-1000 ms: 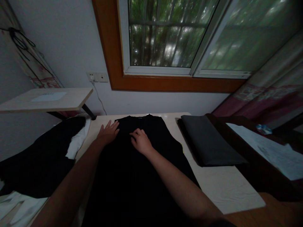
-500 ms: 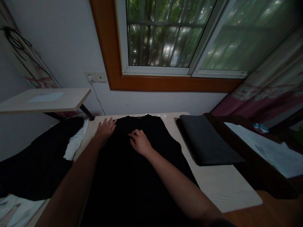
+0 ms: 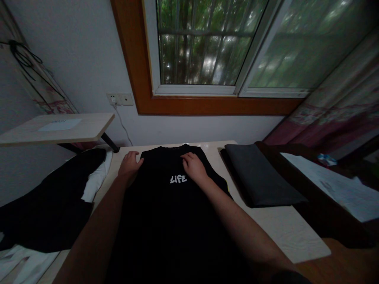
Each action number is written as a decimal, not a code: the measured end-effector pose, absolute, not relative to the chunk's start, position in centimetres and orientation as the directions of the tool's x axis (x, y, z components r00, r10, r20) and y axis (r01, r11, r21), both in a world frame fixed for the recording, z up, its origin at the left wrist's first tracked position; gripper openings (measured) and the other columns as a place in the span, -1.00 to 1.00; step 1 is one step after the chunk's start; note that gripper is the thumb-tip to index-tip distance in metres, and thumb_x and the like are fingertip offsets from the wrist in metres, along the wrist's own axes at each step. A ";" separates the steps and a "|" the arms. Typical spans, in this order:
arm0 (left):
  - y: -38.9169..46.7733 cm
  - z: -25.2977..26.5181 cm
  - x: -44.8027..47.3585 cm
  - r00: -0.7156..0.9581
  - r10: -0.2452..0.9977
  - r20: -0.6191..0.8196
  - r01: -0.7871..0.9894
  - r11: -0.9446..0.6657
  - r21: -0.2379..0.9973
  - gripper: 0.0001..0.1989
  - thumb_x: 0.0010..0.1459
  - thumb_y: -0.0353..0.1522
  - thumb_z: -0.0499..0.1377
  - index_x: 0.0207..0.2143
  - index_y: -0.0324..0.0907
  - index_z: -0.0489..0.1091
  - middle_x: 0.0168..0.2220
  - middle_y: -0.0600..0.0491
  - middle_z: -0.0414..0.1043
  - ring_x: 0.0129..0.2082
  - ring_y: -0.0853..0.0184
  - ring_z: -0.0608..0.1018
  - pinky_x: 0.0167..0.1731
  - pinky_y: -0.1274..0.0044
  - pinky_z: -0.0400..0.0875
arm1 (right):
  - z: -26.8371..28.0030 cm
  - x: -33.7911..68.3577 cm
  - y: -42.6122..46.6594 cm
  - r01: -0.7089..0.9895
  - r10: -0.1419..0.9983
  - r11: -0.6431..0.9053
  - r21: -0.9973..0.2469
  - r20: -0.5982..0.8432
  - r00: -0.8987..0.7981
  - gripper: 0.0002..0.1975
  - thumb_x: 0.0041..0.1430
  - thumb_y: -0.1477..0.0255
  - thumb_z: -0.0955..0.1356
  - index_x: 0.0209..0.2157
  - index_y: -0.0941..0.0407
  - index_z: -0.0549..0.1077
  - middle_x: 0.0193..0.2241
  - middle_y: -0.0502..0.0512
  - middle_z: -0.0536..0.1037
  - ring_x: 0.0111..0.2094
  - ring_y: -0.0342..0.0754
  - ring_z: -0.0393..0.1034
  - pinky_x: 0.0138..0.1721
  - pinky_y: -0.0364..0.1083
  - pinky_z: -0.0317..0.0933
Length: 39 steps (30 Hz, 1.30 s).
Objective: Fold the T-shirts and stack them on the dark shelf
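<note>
A black T-shirt point(image 3: 166, 221) lies spread on a pale table, its neckline at the far edge. Small white lettering, upside down from where I look, shows on its chest. At the shirt's left shoulder edge rests my left hand point(image 3: 129, 163), open, with thumb and fingers apart. My right hand point(image 3: 194, 167) is over the upper chest, just right of the lettering. Its fingers are loosely bent and apart, holding nothing I can see. Whether its fingertips press on the cloth is hard to tell in the dim light.
Folded dark grey garments point(image 3: 260, 177) lie right of the shirt. Further right, a white printed sheet point(image 3: 331, 185) rests on a dark surface. Black and white clothes point(image 3: 56, 205) are heaped at left, below a raised shelf point(image 3: 97, 126). A window is behind the table point(image 3: 302, 232).
My right hand has moved right across the chest, and the white lettering now shows. The left hand has shifted slightly left, its thumb and fingers now bent more.
</note>
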<state>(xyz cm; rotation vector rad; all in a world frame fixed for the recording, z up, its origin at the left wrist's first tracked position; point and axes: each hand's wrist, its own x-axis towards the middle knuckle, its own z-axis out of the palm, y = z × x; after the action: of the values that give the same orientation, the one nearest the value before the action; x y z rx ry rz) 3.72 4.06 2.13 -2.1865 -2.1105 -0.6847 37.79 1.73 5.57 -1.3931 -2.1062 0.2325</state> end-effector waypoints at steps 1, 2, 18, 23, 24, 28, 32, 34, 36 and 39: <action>4.1 2.0 3.5 -0.023 0.938 0.347 0.955 -0.082 0.284 -0.57 0.26 -0.12 0.07 0.03 -0.20 0.39 0.04 -0.17 0.39 0.12 0.05 0.40 0.17 0.26 0.28 | 5.6 39.0 2.4 0.829 0.900 0.384 -0.406 0.367 -0.236 -0.67 0.34 0.50 0.25 0.04 0.14 0.54 -0.03 0.23 0.54 0.02 0.07 0.36 0.14 0.02 0.21; 4.1 1.9 3.4 -0.028 0.932 0.362 0.955 -0.082 0.285 -0.62 0.24 -0.12 0.09 -0.05 -0.18 0.42 0.00 -0.15 0.38 0.09 0.05 0.40 0.15 0.26 0.29 | 5.5 40.1 3.0 0.876 0.915 0.330 -0.352 0.349 -0.205 -0.66 0.34 0.48 0.25 0.05 0.15 0.54 0.00 0.26 0.53 0.05 0.11 0.34 0.16 0.04 0.19; 3.8 2.2 3.4 -0.014 0.920 0.391 0.926 -0.136 0.352 -0.69 0.22 -0.19 0.14 -0.04 -0.08 0.44 -0.04 -0.08 0.31 0.06 0.04 0.31 0.16 0.21 0.23 | 2.8 44.0 4.9 0.982 0.936 0.142 -0.121 0.338 -0.094 -0.53 0.39 0.28 0.20 0.21 0.18 0.39 0.27 0.23 0.33 0.26 0.21 0.13 0.24 0.12 0.07; 3.4 2.5 3.7 0.080 0.912 0.401 0.921 -0.221 0.320 -0.70 0.29 -0.22 0.08 -0.03 0.01 0.53 -0.03 -0.04 0.34 0.06 0.08 0.30 0.17 0.24 0.23 | 3.0 43.9 5.0 0.987 0.936 0.119 -0.110 0.344 -0.074 -0.54 0.39 0.28 0.20 0.21 0.14 0.39 0.28 0.24 0.31 0.23 0.23 0.14 0.22 0.14 0.09; 3.3 2.5 3.7 0.086 0.910 0.406 0.922 -0.227 0.314 -0.69 0.30 -0.22 0.07 -0.02 0.02 0.54 -0.03 -0.04 0.35 0.05 0.08 0.30 0.17 0.24 0.24 | 3.0 43.8 4.9 0.988 0.938 0.109 -0.110 0.340 -0.066 -0.53 0.39 0.27 0.19 0.22 0.14 0.38 0.29 0.24 0.30 0.23 0.23 0.15 0.21 0.14 0.09; 3.5 2.2 3.7 0.061 0.908 0.414 0.936 -0.196 0.292 -0.66 0.30 -0.23 0.06 0.01 0.00 0.55 -0.03 -0.05 0.37 0.04 0.08 0.29 0.16 0.24 0.24 | 3.0 43.7 4.8 0.993 0.949 0.067 -0.095 0.313 -0.035 -0.51 0.40 0.25 0.18 0.25 0.12 0.34 0.32 0.23 0.26 0.24 0.24 0.14 0.19 0.15 0.11; 3.6 2.0 3.8 0.054 0.908 0.415 0.944 -0.182 0.275 -0.65 0.31 -0.25 0.07 0.04 0.03 0.55 -0.04 -0.03 0.38 0.04 0.09 0.30 0.15 0.25 0.25 | 3.3 43.7 4.7 0.997 0.956 0.020 -0.074 0.295 0.002 -0.50 0.41 0.23 0.17 0.27 0.12 0.30 0.33 0.23 0.23 0.24 0.23 0.14 0.17 0.15 0.13; 3.7 2.0 3.8 0.042 0.912 0.408 0.948 -0.166 0.272 -0.66 0.30 -0.25 0.08 0.03 0.04 0.55 -0.04 -0.03 0.40 0.04 0.08 0.30 0.14 0.25 0.26 | 3.4 43.7 4.6 0.998 0.956 0.010 -0.067 0.294 0.010 -0.49 0.41 0.23 0.17 0.28 0.12 0.30 0.33 0.23 0.23 0.23 0.23 0.15 0.16 0.14 0.15; 3.6 2.1 3.9 0.032 0.915 0.401 0.951 -0.152 0.271 -0.66 0.29 -0.26 0.09 0.03 0.04 0.55 -0.04 -0.03 0.40 0.04 0.08 0.30 0.13 0.25 0.27 | 3.6 43.7 4.5 0.998 0.953 0.016 -0.062 0.302 0.003 -0.50 0.40 0.24 0.17 0.27 0.11 0.31 0.33 0.23 0.23 0.21 0.23 0.16 0.14 0.14 0.17; 3.5 2.4 4.0 0.032 0.917 0.397 0.951 -0.150 0.269 -0.66 0.29 -0.26 0.09 0.04 0.04 0.55 -0.03 -0.03 0.41 0.04 0.08 0.31 0.13 0.25 0.28 | 3.9 43.6 4.3 0.998 0.947 0.047 -0.049 0.319 -0.029 -0.52 0.40 0.25 0.18 0.25 0.08 0.34 0.33 0.22 0.24 0.20 0.23 0.18 0.13 0.14 0.18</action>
<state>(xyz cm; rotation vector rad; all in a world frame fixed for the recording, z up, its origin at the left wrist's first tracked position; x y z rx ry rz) 3.99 3.52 2.37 -2.2054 -2.0011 -0.7540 43.59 4.32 3.86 -1.9825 -2.0618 -0.2728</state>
